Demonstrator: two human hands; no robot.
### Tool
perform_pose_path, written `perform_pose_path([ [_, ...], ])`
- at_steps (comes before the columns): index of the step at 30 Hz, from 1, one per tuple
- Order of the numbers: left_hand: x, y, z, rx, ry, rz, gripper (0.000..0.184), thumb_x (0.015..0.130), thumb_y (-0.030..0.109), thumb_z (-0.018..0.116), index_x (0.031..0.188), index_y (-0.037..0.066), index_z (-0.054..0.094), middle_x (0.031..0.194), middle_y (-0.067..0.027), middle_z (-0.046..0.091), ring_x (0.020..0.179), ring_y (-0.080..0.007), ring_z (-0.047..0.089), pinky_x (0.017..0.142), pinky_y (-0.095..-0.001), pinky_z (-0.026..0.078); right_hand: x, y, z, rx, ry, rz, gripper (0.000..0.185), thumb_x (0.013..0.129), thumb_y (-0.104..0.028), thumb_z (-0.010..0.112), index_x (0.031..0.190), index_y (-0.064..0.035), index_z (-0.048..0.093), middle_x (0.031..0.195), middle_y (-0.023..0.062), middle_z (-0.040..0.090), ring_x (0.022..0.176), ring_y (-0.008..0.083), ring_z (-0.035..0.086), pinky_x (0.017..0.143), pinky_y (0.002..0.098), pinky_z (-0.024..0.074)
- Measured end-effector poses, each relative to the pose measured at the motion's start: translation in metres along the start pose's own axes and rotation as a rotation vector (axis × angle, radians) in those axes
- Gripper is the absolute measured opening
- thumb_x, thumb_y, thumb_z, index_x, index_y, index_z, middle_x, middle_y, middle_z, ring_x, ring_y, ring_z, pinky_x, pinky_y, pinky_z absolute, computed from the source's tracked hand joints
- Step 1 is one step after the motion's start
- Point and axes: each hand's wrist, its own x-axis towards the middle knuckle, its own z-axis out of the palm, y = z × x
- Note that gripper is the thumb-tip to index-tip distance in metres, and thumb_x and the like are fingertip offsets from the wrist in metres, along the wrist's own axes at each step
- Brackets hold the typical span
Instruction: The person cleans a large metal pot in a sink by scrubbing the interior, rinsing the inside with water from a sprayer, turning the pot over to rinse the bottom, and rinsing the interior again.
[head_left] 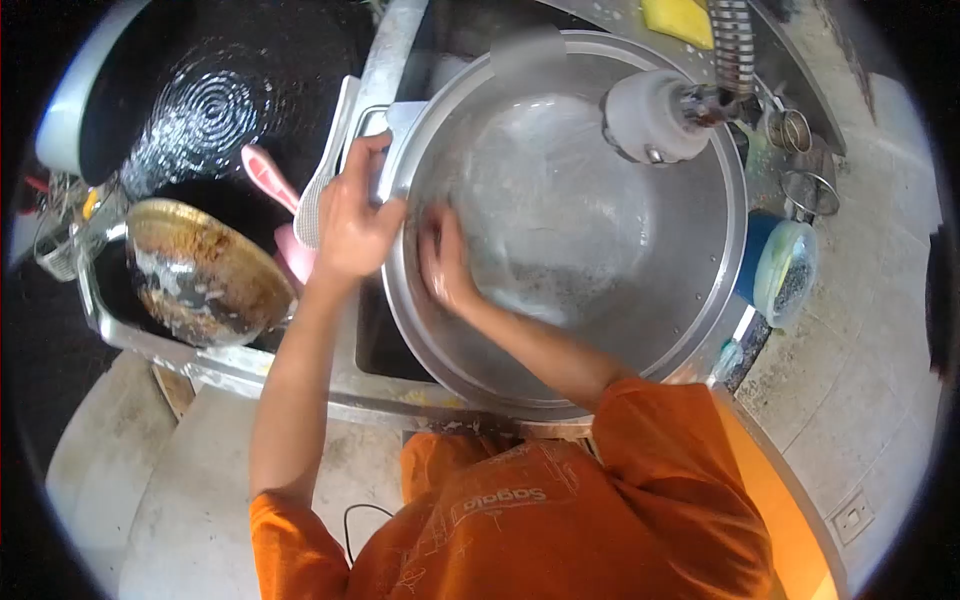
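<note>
The sink (215, 366) under the pot (560, 200) borders pale tiles (880, 310).

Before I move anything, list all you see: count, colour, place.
Pot: 1, silver, centre
Sink: metal edge silver, below pot and pan
Pan: 1, brown and black, tilted, left
Pink handle: 1, pink, right of the water
Paddle: 1, whitish, beside left hand
Water: dark, upper left
Tap head: 1, white, over pot's upper right
Hose: 1, silver, above tap head
Block: 1, yellow, top edge
Strainers: 2, grey, upper right
Tub: 1, blue, right of pot
Far-left items: too blurred to count
Shirt: 1, orange, bottom
Left hand: 1, bare, at pot's left edge
Right hand: 1, bare, inside pot, left side
</note>
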Motion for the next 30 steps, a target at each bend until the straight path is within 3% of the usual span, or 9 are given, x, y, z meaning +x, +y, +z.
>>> perform_pose_path([
  [5,0.000,0.006,-0.001,-0.181,-0.030,-0.005,0.053,0.069,0.007,0.056,0.120,-0.001,0.046,0.095,-0.0207,0.066,0.081,-0.0251,0.065,0.074,-0.0326,0.050,-0.006,0.105,-0.207,-1.079,-0.838,-0.687,0.054,0.087,-0.022,0.054,0.136,-0.0047,0.040,0.141,0.0099,0.040,0.126,0.0307,0.039,0.112,0.0444,0.0216],
  [6,0.000,0.005,-0.001,-0.190,-0.033,0.023,0.053,0.069,0.007,0.055,0.121,-0.002,0.046,0.096,-0.0211,0.066,0.084,-0.0254,0.065,0.077,-0.0323,0.049,0.026,0.098,-0.204,-0.403,-0.543,-0.055,0.057,0.087,-0.027,0.054,0.137,-0.0056,0.039,0.143,0.0105,0.038,0.127,0.0293,0.039,0.113,0.0452,0.0194],
  [8,0.000,0.005,0.001,-0.216,-0.027,0.021,0.053,0.070,0.006,0.052,0.122,-0.003,0.045,0.098,-0.0222,0.065,0.089,-0.0261,0.065,0.081,-0.0325,0.049,0.077,0.096,-0.144,-1.276,0.320,-0.214,0.056,0.086,-0.035,0.052,0.134,-0.0079,0.043,0.138,0.0128,0.045,0.121,0.0271,0.047,0.110,0.0455,0.0265],
  [10,0.005,0.005,0.004,-0.306,-0.074,-0.018,0.054,0.069,0.006,0.049,0.122,-0.003,0.045,0.099,-0.0225,0.065,0.089,-0.0259,0.064,0.081,-0.0322,0.048,0.133,0.008,-0.111,-1.103,-0.429,0.012,0.043,0.086,-0.037,0.051,0.115,-0.0050,0.057,0.119,0.0168,0.058,0.109,0.0308,0.054,0.100,0.0445,0.0370],
  [14,0.002,0.007,0.001,-0.262,-0.081,-0.066,0.055,0.069,0.007,0.049,0.122,-0.004,0.044,0.097,-0.0235,0.065,0.081,-0.0256,0.065,0.075,-0.0320,0.049,0.133,0.073,-0.240,-1.486,-0.059,-0.398,0.041,0.088,-0.029,0.050,0.118,-0.0024,0.052,0.127,0.0161,0.047,0.115,0.0305,0.050,0.098,0.0420,0.0375],
  [17,0.000,0.003,0.004,-0.276,-0.014,0.010,0.053,0.070,0.009,0.050,0.122,-0.001,0.046,0.093,-0.0228,0.065,0.070,-0.0269,0.063,0.067,-0.0348,0.048,0.034,0.078,-0.308,-1.855,-0.180,-0.123,0.054,0.092,-0.024,0.043,0.141,-0.0033,0.037,0.153,0.0145,0.022,0.138,0.0301,0.029,0.106,0.0417,0.0315],
  [23,-0.001,0.003,-0.002,-0.097,-0.024,0.001,0.053,0.073,0.012,0.054,0.124,0.002,0.046,0.093,-0.0235,0.065,0.073,-0.0323,0.063,0.071,-0.0376,0.048,-0.070,-0.039,-0.125,-0.851,-1.018,0.798,0.093,0.090,-0.067,0.022,0.145,0.0078,0.010,0.151,0.0298,0.010,0.141,0.0436,0.006,0.114,0.0515,0.0014],
  [26,-0.007,0.008,-0.003,-0.159,-0.075,-0.051,0.051,0.078,0.014,0.053,0.127,0.001,0.045,0.100,-0.0264,0.064,0.084,-0.0364,0.065,0.077,-0.0413,0.048,-0.079,-0.044,-0.072,-0.131,-0.705,0.594,0.076,0.095,-0.061,0.023,0.145,-0.0048,0.027,0.149,0.0205,0.026,0.139,0.0342,0.021,0.116,0.0448,0.0137],
  [30,-0.004,-0.003,0.004,-0.085,-0.121,-0.041,0.048,0.084,0.015,0.052,0.127,-0.003,0.044,0.107,-0.0304,0.061,0.104,-0.0412,0.060,0.091,-0.0429,0.045,-0.084,-0.038,-0.157,-0.251,-0.376,0.320,0.066,0.094,-0.056,0.038,0.129,-0.0024,0.051,0.139,0.0177,0.045,0.131,0.0335,0.039,0.111,0.0467,0.0256],
])
